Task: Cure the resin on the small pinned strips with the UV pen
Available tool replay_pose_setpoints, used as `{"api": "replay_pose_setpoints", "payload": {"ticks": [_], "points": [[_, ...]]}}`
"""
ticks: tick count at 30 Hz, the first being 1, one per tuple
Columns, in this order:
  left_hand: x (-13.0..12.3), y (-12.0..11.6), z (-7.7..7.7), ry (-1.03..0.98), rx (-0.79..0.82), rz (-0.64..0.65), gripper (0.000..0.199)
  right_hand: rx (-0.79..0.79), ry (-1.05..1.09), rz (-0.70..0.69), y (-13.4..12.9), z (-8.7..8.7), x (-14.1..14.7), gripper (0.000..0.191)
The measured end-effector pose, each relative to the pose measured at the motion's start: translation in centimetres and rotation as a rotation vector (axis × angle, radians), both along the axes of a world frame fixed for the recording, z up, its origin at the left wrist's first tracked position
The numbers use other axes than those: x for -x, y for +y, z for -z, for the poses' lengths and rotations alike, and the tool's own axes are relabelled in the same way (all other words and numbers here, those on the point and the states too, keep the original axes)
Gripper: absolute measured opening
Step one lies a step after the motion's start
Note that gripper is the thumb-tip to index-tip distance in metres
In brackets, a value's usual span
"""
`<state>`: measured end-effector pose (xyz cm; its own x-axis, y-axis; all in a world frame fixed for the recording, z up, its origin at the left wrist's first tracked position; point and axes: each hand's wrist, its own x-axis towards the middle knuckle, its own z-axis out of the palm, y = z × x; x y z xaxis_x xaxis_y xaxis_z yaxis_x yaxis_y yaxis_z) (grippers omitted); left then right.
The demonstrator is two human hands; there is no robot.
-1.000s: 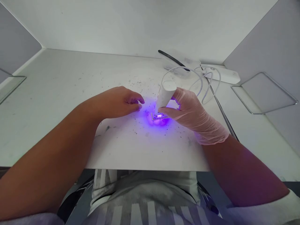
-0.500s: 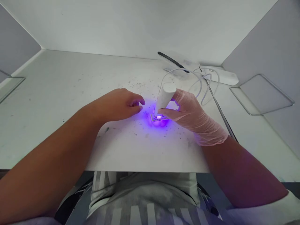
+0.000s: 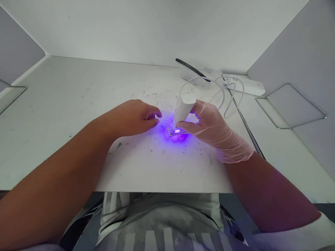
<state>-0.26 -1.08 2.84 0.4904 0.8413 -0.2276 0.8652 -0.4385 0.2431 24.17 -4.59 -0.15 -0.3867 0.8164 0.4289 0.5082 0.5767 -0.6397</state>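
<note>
My right hand [image 3: 206, 120], in a thin clear glove, grips a white handheld UV lamp [image 3: 184, 107] that is tilted over the table. Violet light from its lower end falls on a small flat rectangular piece [image 3: 171, 132], which lies on the tabletop partly hidden by the lamp and my thumb. I cannot make out what the piece is. My bare left hand [image 3: 140, 116] is just left of the glow, its thumb and index finger apart with nothing between them. It touches neither the lamp nor the piece.
A white cable [image 3: 222, 91] loops from the lamp toward a white power strip [image 3: 248, 86] at the back right. Near it lie a clear plastic bag [image 3: 195, 82] and a black strip [image 3: 192, 68]. Dark specks dot the white table [image 3: 162, 174]. A wire frame [image 3: 291, 106] stands at right.
</note>
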Motion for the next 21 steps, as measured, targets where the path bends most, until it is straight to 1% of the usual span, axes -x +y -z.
{"api": "replay_pose_setpoints", "payload": {"ticks": [6,10,21], "points": [[-0.19,-0.01,-0.17,0.022,-0.011,0.026,0.05,0.009,-0.013,-0.004,0.01,-0.19,0.13,0.007],[-0.24,-0.06,-0.29,0.026,0.004,0.02,0.051,0.011,-0.03,-0.007,0.08,-0.32,0.2,0.008],[-0.28,-0.13,-0.17,0.036,-0.003,0.011,0.048,0.023,-0.014,-0.008,0.16,-0.08,0.16,0.007]]}}
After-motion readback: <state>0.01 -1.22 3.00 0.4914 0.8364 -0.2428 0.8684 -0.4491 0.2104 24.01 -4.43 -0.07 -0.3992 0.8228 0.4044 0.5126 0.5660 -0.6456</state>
